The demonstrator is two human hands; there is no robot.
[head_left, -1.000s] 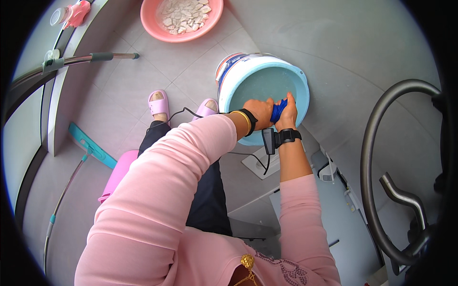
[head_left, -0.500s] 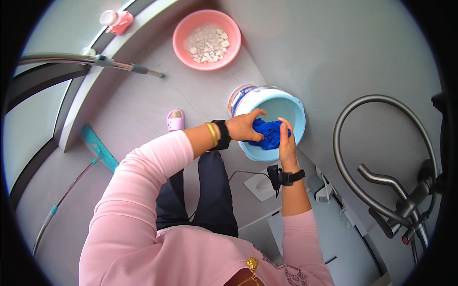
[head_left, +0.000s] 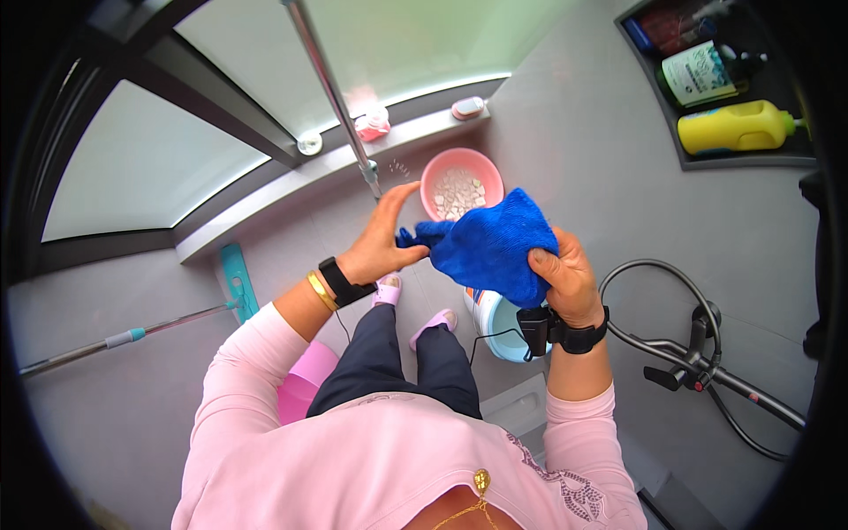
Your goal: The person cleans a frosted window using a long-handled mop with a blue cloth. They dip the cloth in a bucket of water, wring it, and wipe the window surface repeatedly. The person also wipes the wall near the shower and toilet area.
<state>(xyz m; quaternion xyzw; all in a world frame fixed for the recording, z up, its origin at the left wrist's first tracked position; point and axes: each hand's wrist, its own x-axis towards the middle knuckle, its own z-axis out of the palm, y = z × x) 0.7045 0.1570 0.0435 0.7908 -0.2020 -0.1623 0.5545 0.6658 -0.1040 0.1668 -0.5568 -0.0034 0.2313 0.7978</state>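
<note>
A bright blue cloth (head_left: 495, 247) is held up in front of me, partly spread, its left end bunched and narrow. My right hand (head_left: 574, 281) grips its right edge, thumb on top and fingers behind. At the other end my left hand (head_left: 373, 251) has its fingers and thumb spread apart, with the narrow tip of the cloth in the gap between them. Below the cloth is a light blue basin (head_left: 507, 336), partly covered by the cloth and my right wrist. Beside it shows part of a white bucket (head_left: 479, 306).
A pink basin (head_left: 427, 194) with white stone pieces is on the floor ahead. A metal pole (head_left: 329, 79) leans by the window ledge. A teal flat mop (head_left: 237, 278) lies left; a pink tub (head_left: 309, 371) is beside my legs. Right are a shower hose (head_left: 609, 291) and a bottle shelf (head_left: 751, 163).
The blue cloth has come up out of the light blue basin and opened out. My left hand has spread its fingers at the cloth's end. The view has shifted toward the window and shelf.
</note>
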